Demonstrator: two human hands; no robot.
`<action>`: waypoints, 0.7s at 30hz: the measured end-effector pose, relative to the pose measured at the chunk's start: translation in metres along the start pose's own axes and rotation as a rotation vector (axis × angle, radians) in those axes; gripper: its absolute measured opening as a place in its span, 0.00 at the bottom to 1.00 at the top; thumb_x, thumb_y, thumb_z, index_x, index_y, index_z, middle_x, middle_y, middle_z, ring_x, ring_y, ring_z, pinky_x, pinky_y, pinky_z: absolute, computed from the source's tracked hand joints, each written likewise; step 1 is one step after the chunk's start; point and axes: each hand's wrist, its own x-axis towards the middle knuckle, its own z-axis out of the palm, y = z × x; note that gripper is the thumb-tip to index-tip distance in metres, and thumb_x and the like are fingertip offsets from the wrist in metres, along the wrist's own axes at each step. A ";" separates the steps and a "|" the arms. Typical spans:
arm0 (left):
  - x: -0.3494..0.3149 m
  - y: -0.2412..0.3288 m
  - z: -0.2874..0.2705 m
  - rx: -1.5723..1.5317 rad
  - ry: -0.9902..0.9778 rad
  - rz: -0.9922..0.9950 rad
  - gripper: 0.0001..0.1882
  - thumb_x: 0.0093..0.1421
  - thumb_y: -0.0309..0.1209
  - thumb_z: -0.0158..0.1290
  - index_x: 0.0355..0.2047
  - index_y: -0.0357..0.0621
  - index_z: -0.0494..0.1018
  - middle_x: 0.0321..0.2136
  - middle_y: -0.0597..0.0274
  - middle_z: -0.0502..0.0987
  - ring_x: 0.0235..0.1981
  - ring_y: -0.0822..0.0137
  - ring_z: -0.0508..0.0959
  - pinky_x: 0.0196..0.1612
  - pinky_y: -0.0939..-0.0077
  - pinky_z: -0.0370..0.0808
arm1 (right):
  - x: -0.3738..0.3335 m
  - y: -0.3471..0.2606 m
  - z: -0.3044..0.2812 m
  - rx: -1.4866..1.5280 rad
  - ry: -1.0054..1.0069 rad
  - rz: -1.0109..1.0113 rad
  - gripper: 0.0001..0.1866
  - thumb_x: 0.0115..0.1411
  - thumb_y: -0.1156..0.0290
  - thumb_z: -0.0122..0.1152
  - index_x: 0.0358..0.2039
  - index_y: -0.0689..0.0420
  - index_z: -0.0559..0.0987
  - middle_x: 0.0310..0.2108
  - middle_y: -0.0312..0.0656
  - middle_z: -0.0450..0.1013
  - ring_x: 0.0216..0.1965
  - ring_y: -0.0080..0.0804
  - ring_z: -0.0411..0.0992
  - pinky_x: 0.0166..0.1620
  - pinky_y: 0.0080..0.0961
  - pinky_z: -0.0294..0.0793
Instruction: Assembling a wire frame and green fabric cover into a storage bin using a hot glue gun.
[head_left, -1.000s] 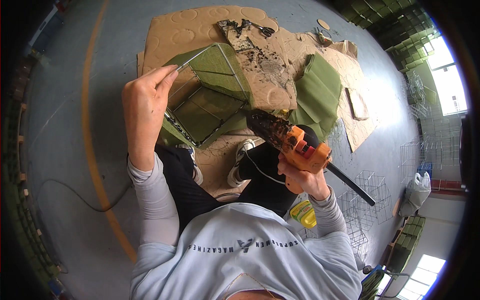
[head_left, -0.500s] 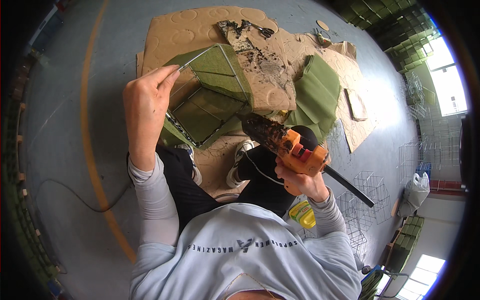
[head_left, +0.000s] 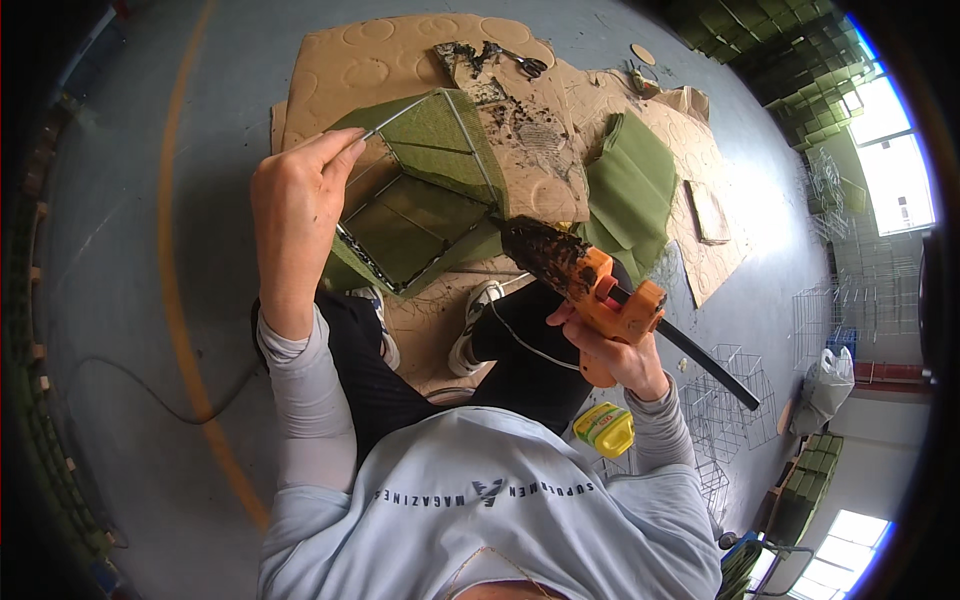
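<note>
My left hand (head_left: 300, 205) pinches the upper left edge of a wire frame (head_left: 447, 155) lined with green fabric (head_left: 408, 225). Dark glue lies along the frame's lower left edge. My right hand (head_left: 612, 340) is wrapped around the handle of an orange glue gun (head_left: 592, 285), its front crusted with dark glue. The gun's tip is close to the right corner of the frame; whether they touch I cannot tell. A black glue stick (head_left: 710, 365) sticks out of the gun's back, and a white cord (head_left: 520, 338) runs from it.
Cardboard sheets (head_left: 345, 70) lie beyond the frame, bearing scissors (head_left: 528, 64) and dark glue scraps (head_left: 525, 125). Folded green fabric (head_left: 632, 190) lies at the right. A yellow tub (head_left: 606, 430) stands beside my right forearm. Wire cages (head_left: 730, 400) sit on the floor farther right.
The glue gun and my right hand have shifted slightly right and down. My left hand has moved barely to the right, still pinching the wire frame.
</note>
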 end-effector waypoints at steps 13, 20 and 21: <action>0.000 -0.002 -0.001 0.039 -0.014 0.008 0.10 0.58 0.28 0.56 0.36 0.32 0.78 0.30 0.44 0.79 0.28 0.56 0.82 0.32 0.73 0.74 | 0.006 -0.018 0.008 -0.096 0.056 0.076 0.08 0.58 0.73 0.62 0.38 0.59 0.75 0.34 0.36 0.74 0.38 0.24 0.72 0.44 0.23 0.72; 0.002 -0.001 -0.003 0.007 -0.016 -0.012 0.10 0.58 0.28 0.56 0.36 0.33 0.78 0.30 0.44 0.79 0.28 0.54 0.81 0.32 0.72 0.75 | 0.011 -0.004 -0.008 -0.510 -0.040 -0.244 0.12 0.57 0.73 0.63 0.42 0.55 0.76 0.36 0.38 0.71 0.39 0.32 0.72 0.42 0.25 0.72; 0.002 -0.001 -0.004 0.008 -0.018 -0.005 0.10 0.58 0.28 0.56 0.36 0.33 0.78 0.30 0.44 0.79 0.28 0.53 0.81 0.32 0.72 0.75 | 0.011 -0.008 -0.006 -0.514 -0.044 -0.246 0.12 0.57 0.73 0.63 0.42 0.55 0.76 0.36 0.38 0.71 0.39 0.32 0.72 0.42 0.25 0.72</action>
